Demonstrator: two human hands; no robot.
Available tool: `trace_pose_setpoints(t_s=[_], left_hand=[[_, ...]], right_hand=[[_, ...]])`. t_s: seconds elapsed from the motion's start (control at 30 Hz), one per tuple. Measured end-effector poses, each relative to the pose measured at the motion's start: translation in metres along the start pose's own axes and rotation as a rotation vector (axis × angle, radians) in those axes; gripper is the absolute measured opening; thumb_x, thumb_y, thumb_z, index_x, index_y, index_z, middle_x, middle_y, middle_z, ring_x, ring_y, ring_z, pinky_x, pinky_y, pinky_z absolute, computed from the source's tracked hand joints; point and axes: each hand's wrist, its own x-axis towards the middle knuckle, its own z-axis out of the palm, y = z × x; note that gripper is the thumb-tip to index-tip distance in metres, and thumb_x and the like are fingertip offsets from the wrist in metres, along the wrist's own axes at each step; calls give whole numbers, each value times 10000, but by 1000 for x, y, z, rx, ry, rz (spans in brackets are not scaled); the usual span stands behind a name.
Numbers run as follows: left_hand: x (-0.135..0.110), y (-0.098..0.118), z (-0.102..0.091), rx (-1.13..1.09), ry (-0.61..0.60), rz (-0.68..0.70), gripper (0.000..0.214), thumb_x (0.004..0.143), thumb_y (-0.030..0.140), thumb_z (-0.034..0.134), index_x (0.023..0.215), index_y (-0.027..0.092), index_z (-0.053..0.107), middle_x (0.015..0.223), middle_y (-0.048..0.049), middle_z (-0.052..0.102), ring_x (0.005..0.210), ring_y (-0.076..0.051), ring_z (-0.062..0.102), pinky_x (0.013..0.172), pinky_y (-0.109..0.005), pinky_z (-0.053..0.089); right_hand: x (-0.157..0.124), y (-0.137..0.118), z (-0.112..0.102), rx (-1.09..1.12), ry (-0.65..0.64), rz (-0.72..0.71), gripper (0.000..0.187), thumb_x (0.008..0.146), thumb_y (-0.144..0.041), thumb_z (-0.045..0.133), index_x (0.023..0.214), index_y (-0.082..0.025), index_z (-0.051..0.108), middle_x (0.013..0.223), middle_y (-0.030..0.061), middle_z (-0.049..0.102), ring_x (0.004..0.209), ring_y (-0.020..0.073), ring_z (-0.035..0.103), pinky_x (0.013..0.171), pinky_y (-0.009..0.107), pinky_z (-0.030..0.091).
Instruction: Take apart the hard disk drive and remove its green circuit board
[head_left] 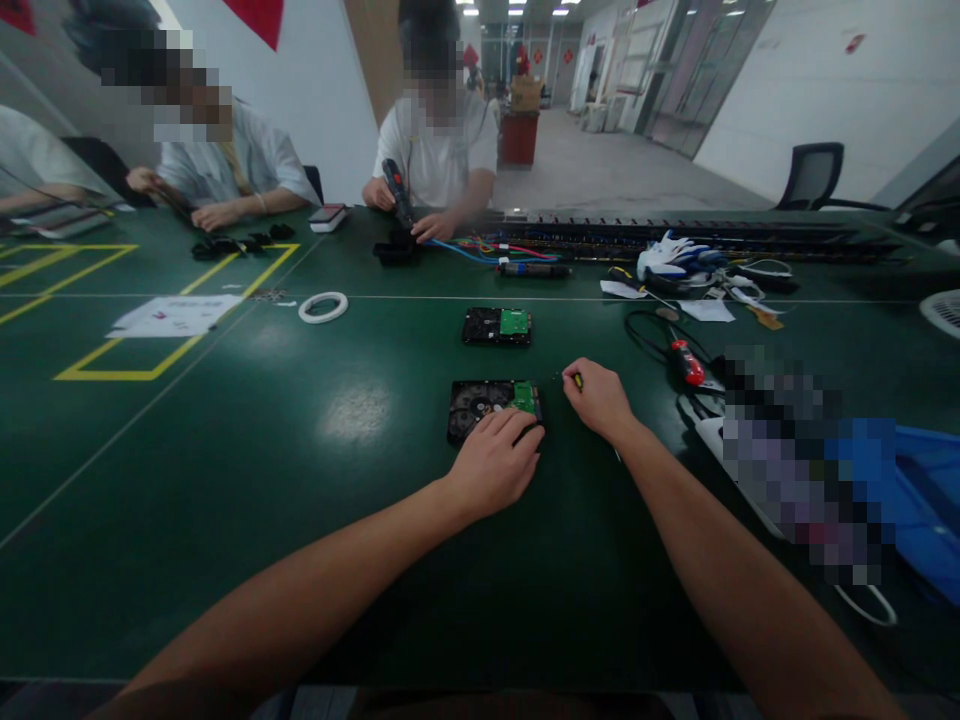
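Note:
A black hard drive (pixel 487 402) with a green circuit board lies board-up on the green table, right in front of me. My left hand (pixel 495 462) rests on its near right corner with the fingers curled against it. Just right of the drive, my right hand (pixel 598 396) is closed on a small yellow-handled screwdriver (pixel 576 379), tip pointing left near the table. A second hard drive (pixel 496 326) lies a little farther back, untouched.
Across the table a person holds an electric screwdriver (pixel 395 190) over black parts and coloured wires (pixel 495 250). Another person sits far left. A tape ring (pixel 323 307), papers (pixel 174 315), a red-handled tool (pixel 686 362), gloves (pixel 675 258) and a blue bin (pixel 926 500) lie around.

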Motion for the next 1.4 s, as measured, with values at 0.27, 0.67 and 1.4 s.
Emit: trace_pose_setpoints(t_s=[0.27, 0.67, 1.4], left_hand=[[0, 1, 0, 4, 4, -9, 366, 1005, 270, 488, 1339, 158, 585, 1360, -143, 603, 1269, -320, 553, 1074, -509, 488], [-2, -1, -2, -17, 22, -41, 369, 1010, 264, 469, 1349, 166, 578, 1366, -142, 595, 1297, -311, 538, 1108, -511, 470], [0, -3, -1, -1, 72, -104, 350, 981, 254, 532, 1320, 193, 596, 1352, -120, 614, 1290, -313, 530, 1102, -522, 458]], right_hand=[[2, 4, 4, 22, 29, -56, 71, 891, -173, 593, 918, -222, 636, 963, 67, 726, 904, 243, 664, 837, 356, 479], [3, 6, 3, 212, 66, 5, 73, 909, -266, 632, 960, -240, 677, 984, 45, 748, 925, 238, 686, 878, 383, 494], [4, 7, 1, 238, 79, 145, 221, 957, -431, 586, 942, -234, 686, 903, 47, 739, 817, 227, 658, 752, 351, 454]])
